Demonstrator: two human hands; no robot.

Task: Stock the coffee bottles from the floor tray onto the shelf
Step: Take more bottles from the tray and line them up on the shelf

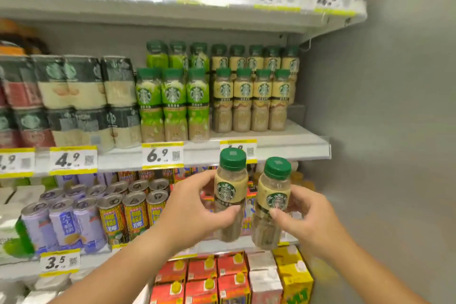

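Coffee bottles, upright, one clasped in each hand's grip, left hand, right hand.

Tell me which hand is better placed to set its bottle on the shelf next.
Probably the right hand. Its cream-labelled, green-capped coffee bottle is nearer the bare white shelf corner beside the matching cream bottles. The left hand holds its own cream-labelled bottle further left, below the stocked row.
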